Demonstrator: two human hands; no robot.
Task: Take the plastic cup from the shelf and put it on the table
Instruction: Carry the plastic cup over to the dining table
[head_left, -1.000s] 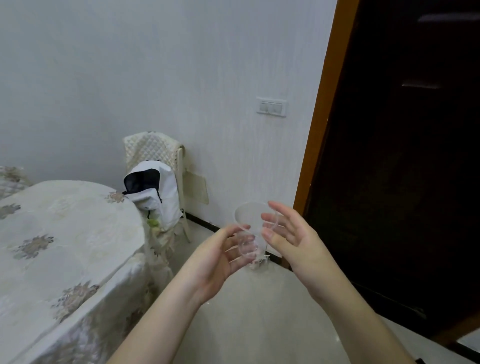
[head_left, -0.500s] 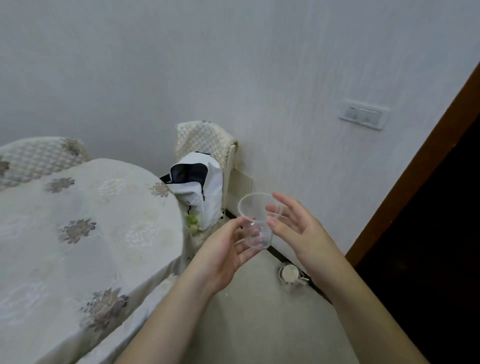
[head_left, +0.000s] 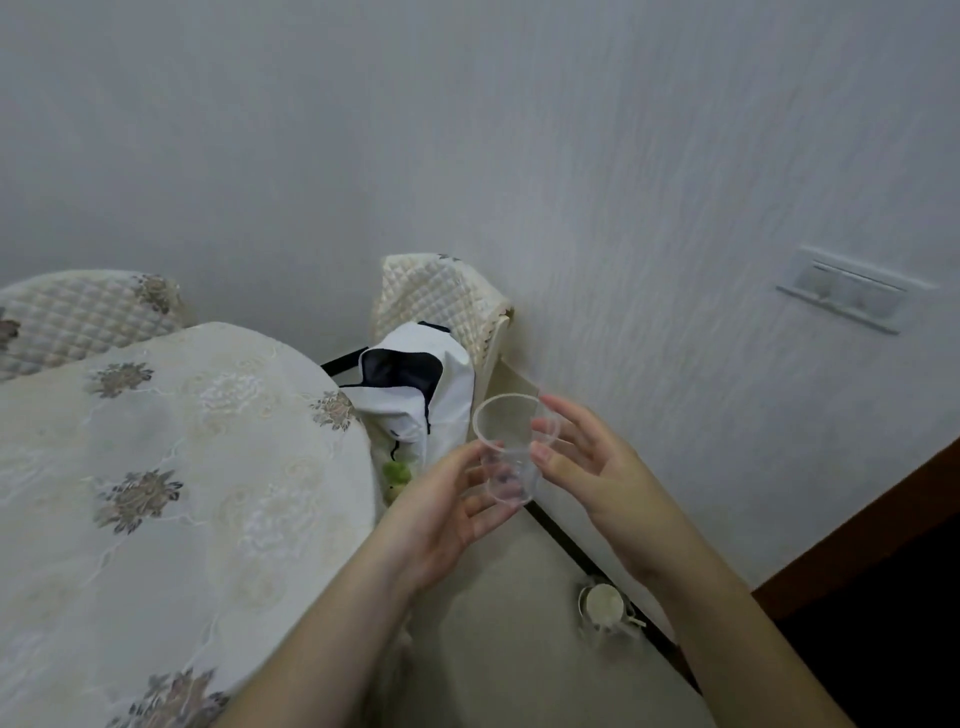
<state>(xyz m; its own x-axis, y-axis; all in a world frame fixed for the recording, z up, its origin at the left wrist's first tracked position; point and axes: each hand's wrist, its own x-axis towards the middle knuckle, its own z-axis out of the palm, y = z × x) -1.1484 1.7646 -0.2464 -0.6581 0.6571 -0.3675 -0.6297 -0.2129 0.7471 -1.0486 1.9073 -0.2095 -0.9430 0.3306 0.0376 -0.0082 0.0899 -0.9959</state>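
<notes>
Nearest the camera, two bare forearms reach forward from the bottom edge. The left hand (head_left: 441, 514) cups the lower part of a clear plastic cup (head_left: 511, 449), its thumb on the near side of the wall and its fingers curled under and behind the base. The right hand (head_left: 587, 462) is on the cup's other side with fingers spread; its thumb and fingertips touch the wall just below the rim, so both hands hold the cup between them. The cup is in the air, mouth up and tilted slightly toward the camera, above the floor just off the right edge of the counter (head_left: 171, 467), which is draped in a cream cloth with embroidered flowers. On the floor below the right forearm, by the dark skirting, sits a small round pale object (head_left: 602, 605); what it is I cannot tell. Behind the cup a white and black backpack (head_left: 415, 384) leans on a chair (head_left: 441, 296) with a quilted cover, set against the wall. A second quilted chair back (head_left: 83, 317) shows past the counter's far edge. A switch plate (head_left: 847, 291) is mounted on the white wall at right.
</notes>
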